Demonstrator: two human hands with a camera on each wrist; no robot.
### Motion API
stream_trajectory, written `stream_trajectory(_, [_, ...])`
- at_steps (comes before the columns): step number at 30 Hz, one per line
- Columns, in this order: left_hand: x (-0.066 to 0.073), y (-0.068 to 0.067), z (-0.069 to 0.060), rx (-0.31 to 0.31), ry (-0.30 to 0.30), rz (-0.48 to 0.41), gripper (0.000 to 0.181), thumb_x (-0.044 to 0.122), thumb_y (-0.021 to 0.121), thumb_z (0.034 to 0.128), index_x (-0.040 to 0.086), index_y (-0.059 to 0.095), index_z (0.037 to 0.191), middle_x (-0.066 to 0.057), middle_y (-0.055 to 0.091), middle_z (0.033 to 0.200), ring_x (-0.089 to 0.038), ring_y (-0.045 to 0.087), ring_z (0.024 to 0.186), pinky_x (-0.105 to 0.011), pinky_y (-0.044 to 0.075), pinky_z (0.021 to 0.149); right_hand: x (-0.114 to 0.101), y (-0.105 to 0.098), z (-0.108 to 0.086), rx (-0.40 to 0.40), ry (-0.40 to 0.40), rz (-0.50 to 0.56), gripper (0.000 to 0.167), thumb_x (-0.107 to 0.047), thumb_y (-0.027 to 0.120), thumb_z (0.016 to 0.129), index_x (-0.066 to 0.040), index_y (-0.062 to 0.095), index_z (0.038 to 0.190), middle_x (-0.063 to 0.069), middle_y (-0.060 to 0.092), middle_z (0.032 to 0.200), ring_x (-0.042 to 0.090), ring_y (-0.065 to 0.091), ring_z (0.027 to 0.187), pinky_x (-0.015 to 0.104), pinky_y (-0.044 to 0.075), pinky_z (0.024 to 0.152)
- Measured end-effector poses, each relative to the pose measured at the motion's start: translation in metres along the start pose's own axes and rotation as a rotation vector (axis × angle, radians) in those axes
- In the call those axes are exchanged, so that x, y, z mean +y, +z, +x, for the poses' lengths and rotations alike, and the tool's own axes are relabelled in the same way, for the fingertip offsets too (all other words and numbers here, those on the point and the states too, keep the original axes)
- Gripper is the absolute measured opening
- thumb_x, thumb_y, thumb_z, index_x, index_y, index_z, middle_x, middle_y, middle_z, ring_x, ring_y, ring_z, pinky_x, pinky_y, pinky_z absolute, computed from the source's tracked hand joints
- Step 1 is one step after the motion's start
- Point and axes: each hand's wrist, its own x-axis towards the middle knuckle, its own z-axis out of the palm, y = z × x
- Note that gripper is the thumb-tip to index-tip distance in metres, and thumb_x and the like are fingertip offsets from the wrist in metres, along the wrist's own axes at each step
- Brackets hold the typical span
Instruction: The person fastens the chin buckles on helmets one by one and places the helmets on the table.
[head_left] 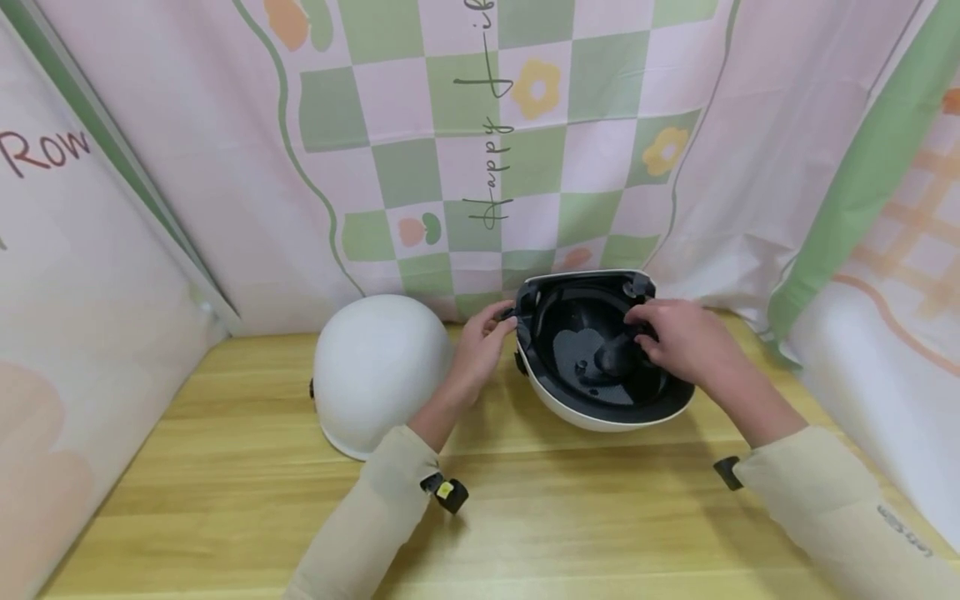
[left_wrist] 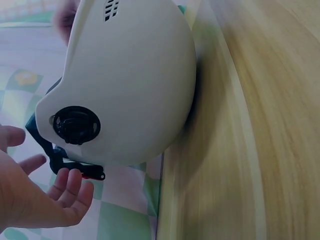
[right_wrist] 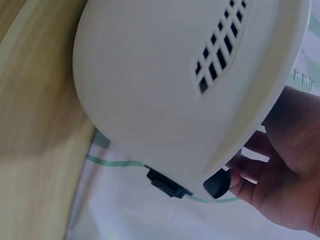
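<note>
A white helmet (head_left: 577, 417) lies upside down, its black inside (head_left: 592, 333) facing up. At its left edge my left hand (head_left: 476, 346) touches a black strap. The left wrist view has that strap (left_wrist: 80, 167), with a small red part, against the fingertips of my left hand (left_wrist: 47, 192), thumb apart from them. My right hand (head_left: 686, 342) reaches over the right rim, fingers bent inside the helmet. From the right wrist, my right hand (right_wrist: 290, 170) is beside a black pad (right_wrist: 218, 183) at the rim; whether its partly hidden fingers hold anything cannot be told.
A second white helmet (head_left: 378, 367) sits dome up on the wooden table (head_left: 247, 500), left of my left forearm. A patterned cloth (head_left: 465, 167) hangs behind the table, with more cloth along both sides.
</note>
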Motion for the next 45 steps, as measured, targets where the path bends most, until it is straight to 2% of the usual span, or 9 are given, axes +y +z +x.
stream_trajectory(5, [0.000,0.000,-0.001,0.007,0.028,0.026,0.028,0.032,0.057,0.1000,0.020,0.068,0.123,-0.006,0.062,0.110,-0.017,0.054,0.093,-0.028,0.043,0.075,-0.007,-0.003,-0.002,0.013,0.004,-0.036,0.025,-0.011,0.065,0.087,-0.008,0.070,0.111,0.014,0.069,0.115,0.035,0.066,0.088,0.050,0.052,0.068])
stream_trajectory(12, [0.000,-0.002,0.003,0.014,0.028,0.030,0.025,0.030,0.058,0.1001,0.017,0.069,0.118,-0.006,0.064,0.107,-0.017,0.056,0.094,-0.027,0.044,0.073,-0.021,-0.004,0.000,0.137,-0.086,0.086,0.026,-0.008,0.071,0.083,-0.007,0.072,0.109,0.011,0.073,0.097,0.021,0.063,0.074,0.043,0.053,0.068])
stream_trajectory(18, [0.000,-0.005,0.009,-0.062,-0.013,0.075,0.037,0.031,0.053,0.1018,0.029,0.057,0.138,-0.005,0.061,0.115,-0.021,0.053,0.094,-0.031,0.042,0.070,-0.029,0.004,0.009,0.094,-0.202,0.200,0.021,-0.004,0.074,0.083,-0.007,0.073,0.104,0.007,0.073,0.095,0.017,0.065,0.078,0.039,0.056,0.073])
stream_trajectory(22, [0.000,-0.005,0.011,-0.112,-0.036,0.078,0.039,0.033,0.048,0.1032,0.030,0.054,0.142,-0.005,0.061,0.130,-0.026,0.057,0.110,-0.037,0.046,0.085,-0.031,0.014,0.014,0.054,-0.266,0.342,0.024,0.000,0.075,0.083,-0.007,0.073,0.106,0.007,0.074,0.101,0.021,0.070,0.087,0.039,0.058,0.076])
stream_trajectory(26, [-0.003,-0.006,0.013,-0.126,-0.035,0.047,0.037,0.036,0.047,0.1041,0.025,0.057,0.137,-0.007,0.060,0.133,-0.028,0.059,0.119,-0.041,0.048,0.099,-0.028,0.021,0.019,-0.016,-0.228,0.519,0.028,-0.003,0.075,0.085,-0.009,0.072,0.112,0.007,0.075,0.105,0.020,0.071,0.091,0.034,0.059,0.077])
stream_trajectory(30, [-0.005,-0.005,0.014,-0.121,-0.006,0.031,0.033,0.033,0.051,0.1036,0.019,0.060,0.132,-0.012,0.062,0.123,-0.030,0.059,0.111,-0.034,0.049,0.086,-0.025,0.027,0.022,-0.047,-0.193,0.583,0.029,-0.005,0.074,0.086,-0.010,0.071,0.114,0.009,0.075,0.106,0.020,0.071,0.093,0.033,0.058,0.079])
stream_trajectory(35, [-0.005,-0.003,0.014,-0.077,0.023,0.026,0.029,0.031,0.059,0.1000,0.015,0.062,0.124,-0.010,0.062,0.106,-0.022,0.056,0.092,-0.025,0.044,0.070,-0.025,0.031,0.023,-0.042,-0.200,0.506,0.028,-0.006,0.076,0.085,-0.006,0.072,0.113,0.011,0.074,0.109,0.026,0.070,0.099,0.043,0.057,0.085])
stream_trajectory(41, [-0.005,0.001,0.014,-0.012,0.067,0.002,0.026,0.026,0.066,0.0961,0.011,0.061,0.117,-0.001,0.055,0.093,-0.015,0.051,0.083,-0.024,0.042,0.066,-0.029,0.032,0.024,-0.101,-0.206,0.319,0.031,-0.004,0.075,0.084,-0.003,0.071,0.115,0.011,0.073,0.113,0.030,0.067,0.108,0.049,0.054,0.091])
stream_trajectory(45, [-0.004,0.002,0.014,0.010,0.076,-0.019,0.021,0.022,0.064,0.0973,0.012,0.060,0.115,0.000,0.055,0.091,-0.015,0.052,0.082,-0.023,0.043,0.066,-0.032,0.032,0.024,-0.143,-0.196,0.210,0.033,-0.005,0.076,0.081,-0.005,0.072,0.114,0.011,0.074,0.111,0.029,0.069,0.105,0.049,0.054,0.090])
